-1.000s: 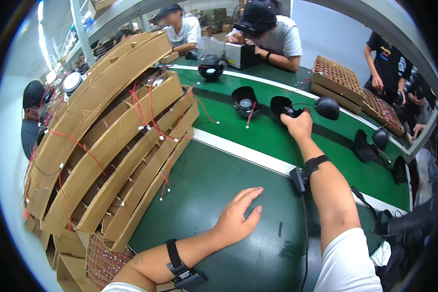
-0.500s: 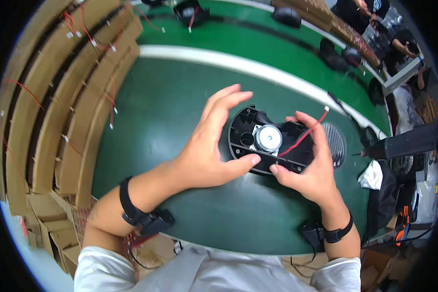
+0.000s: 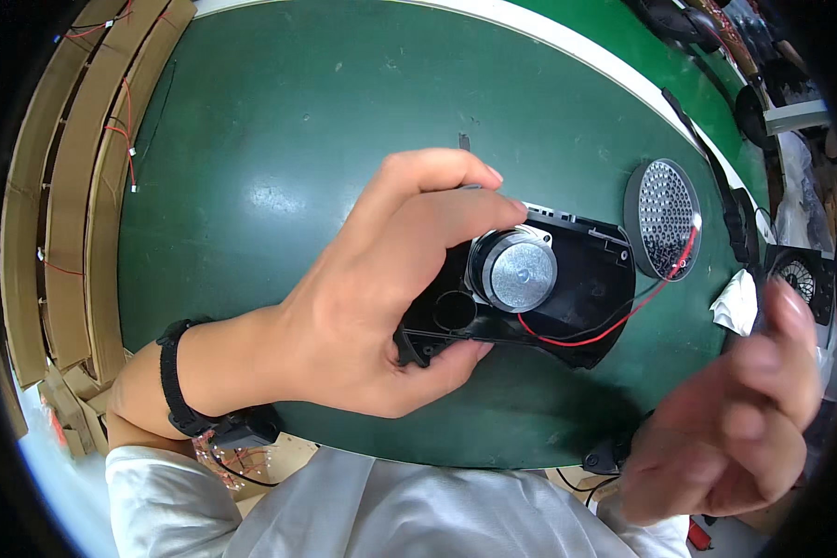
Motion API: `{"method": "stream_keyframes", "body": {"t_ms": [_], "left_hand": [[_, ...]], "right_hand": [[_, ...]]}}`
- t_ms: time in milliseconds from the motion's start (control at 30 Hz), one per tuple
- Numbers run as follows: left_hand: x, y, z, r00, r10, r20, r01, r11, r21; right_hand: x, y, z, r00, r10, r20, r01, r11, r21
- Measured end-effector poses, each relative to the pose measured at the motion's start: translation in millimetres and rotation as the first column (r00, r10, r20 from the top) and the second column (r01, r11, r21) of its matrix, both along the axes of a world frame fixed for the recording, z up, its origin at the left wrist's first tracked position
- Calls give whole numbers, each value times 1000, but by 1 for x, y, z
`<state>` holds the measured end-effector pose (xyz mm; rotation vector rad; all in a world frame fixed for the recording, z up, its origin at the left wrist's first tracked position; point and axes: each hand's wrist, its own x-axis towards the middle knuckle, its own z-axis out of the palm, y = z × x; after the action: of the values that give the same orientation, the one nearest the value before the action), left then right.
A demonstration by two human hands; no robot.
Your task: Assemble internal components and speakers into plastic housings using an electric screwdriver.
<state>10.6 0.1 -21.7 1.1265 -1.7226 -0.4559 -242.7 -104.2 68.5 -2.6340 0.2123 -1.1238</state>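
head | black speaker housing (image 3: 567,288) | silver driver, red-black wires | left hand (image 3: 381,298) gripping

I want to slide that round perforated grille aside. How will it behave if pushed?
The grille looks thin and flat, so it probably slides easily on the smooth green table. The red wire reaches its edge, so it might tug or snag.

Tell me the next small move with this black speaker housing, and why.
Probably bring the right hand back onto the black housing. Only the left hand grips it, at its left end beside the round silver speaker, while the right hand is blurred, off to the side and empty, and the red wire trails loose.
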Motion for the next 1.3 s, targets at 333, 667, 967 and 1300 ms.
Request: {"method": "stream_keyframes", "body": {"t_ms": [333, 667, 967, 1300], "left_hand": [[-8, 7, -4, 995, 78, -64, -73, 995, 75], [-10, 5, -8, 993, 76, -89, -69, 994, 79], [-11, 5, -10, 991, 92, -98, -85, 994, 76], [-10, 9, -6, 995, 88, -52, -81, 989, 123]], "right_hand": [[63, 14, -15, 781, -269, -564, 351, 935, 41], [74, 17, -18, 744, -296, -599, 484, 857, 177], [75, 12, -16, 758, -252, -602, 455, 865, 211], [71, 11, -19, 767, -241, -594, 425, 885, 189]]}}
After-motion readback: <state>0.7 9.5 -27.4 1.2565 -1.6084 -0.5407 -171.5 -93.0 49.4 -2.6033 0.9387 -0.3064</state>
